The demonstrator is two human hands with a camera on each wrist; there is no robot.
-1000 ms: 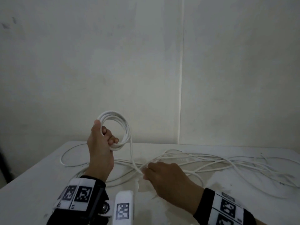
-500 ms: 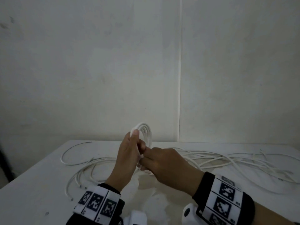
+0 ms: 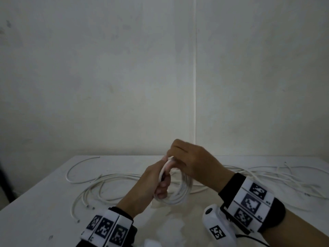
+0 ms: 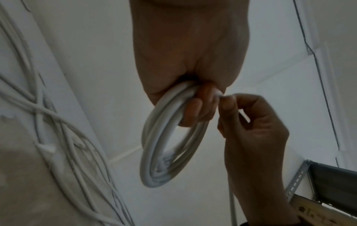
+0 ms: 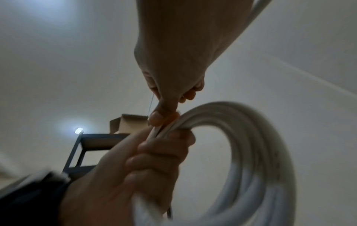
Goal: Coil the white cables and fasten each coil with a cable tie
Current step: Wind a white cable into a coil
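Partly hidden, the coil (image 3: pixel 179 193) sits gripped in the left hand (image 3: pixel 151 182); the right hand (image 3: pixel 192 161) pinches its top.

Right hand (image 3: pixel 194 163) covers the coil's (image 3: pixel 179 191) top. Pinched item at its fingertips (image 5: pixel 156 117) possibly a cable tie; blurred. Loose cables (image 3: pixel 284 177) cut off right.

The coil (image 4: pixel 160 146) looked like smooth white plastic-jacketed cable with a faint sheen, as did the loose cables (image 3: pixel 110 180) on the table (image 3: pixel 44 202), whose white top was matt and scuffed with dark specks. The wall (image 3: pixel 106 77) was matt, slightly mottled paint. The wrist bands (image 3: pixel 249 202) seemed black cloth carrying matt printed markers. A shelf frame (image 4: pixel 297 178) was grey perforated metal, and a box (image 5: pixel 127 123) above it looked like brown cardboard
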